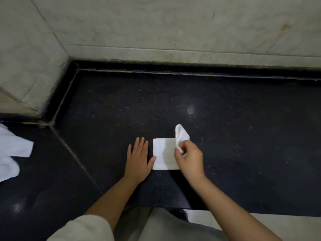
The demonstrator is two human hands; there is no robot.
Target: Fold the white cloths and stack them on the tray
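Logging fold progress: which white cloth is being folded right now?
The small cloth mid-counter, pinched by the right hand; the loose cloths at the left edge lie untouched.

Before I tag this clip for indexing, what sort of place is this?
Probably a kitchen or utility counter: dark speckled stone counter, pale tiled wall, white cloths heaped at its left edge.

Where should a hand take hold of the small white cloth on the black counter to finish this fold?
Probably the raised right edge of the small white rectangular cloth, coming from the right, where the right hand already pinches it. That flap stands up off the black stone counter, so fingers get under it; the rest lies flat. The left hand lies flat at its left edge.
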